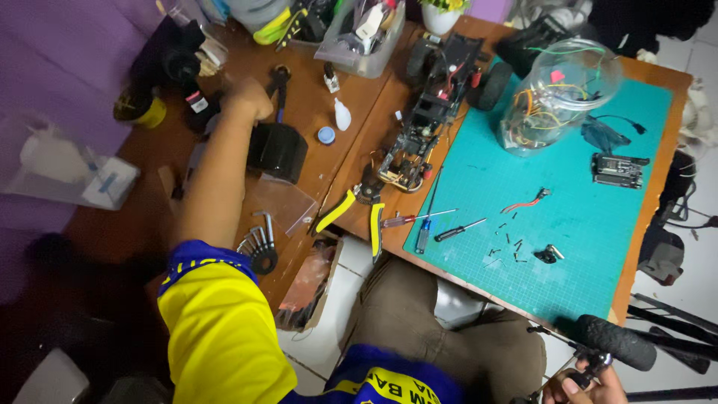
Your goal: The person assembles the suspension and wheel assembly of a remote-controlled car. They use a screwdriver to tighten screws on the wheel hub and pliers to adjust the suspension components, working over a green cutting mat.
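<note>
My left hand (250,97) is stretched out to the far left of the brown wooden desk (314,161), curled into a loose fist; it sits right by the dark tool (280,86) with blue handles, but I cannot tell from here whether the fingers actually have hold of it. Just near of the hand stands a squat black roll (278,152), round and matte, with a clear plastic sheet (288,203) lying flat beside it. A fan of metal hex keys (258,241) on a black ring rests at the near edge, close to my yellow sleeve (224,329). My right hand (587,387) is down at the near right corner, fingers closed around a small metal clamp (594,363) under a fuzzy black microphone (617,342). In the middle, yellow-handled pliers (359,209) lie open in a V, touching the edge of the teal cutting mat (598,217) with its fine grid. On the mat are two slim screwdrivers (441,224), a scatter of tiny dark screws (508,243), a red wire (527,202), and a small black circuit board (619,170). A clear glass jar (557,93) stuffed with coloured wires lies on its side at the far end of the mat. The stripped chassis (430,112) of a model car, all black frame and exposed parts, runs along the mat's left edge.
</note>
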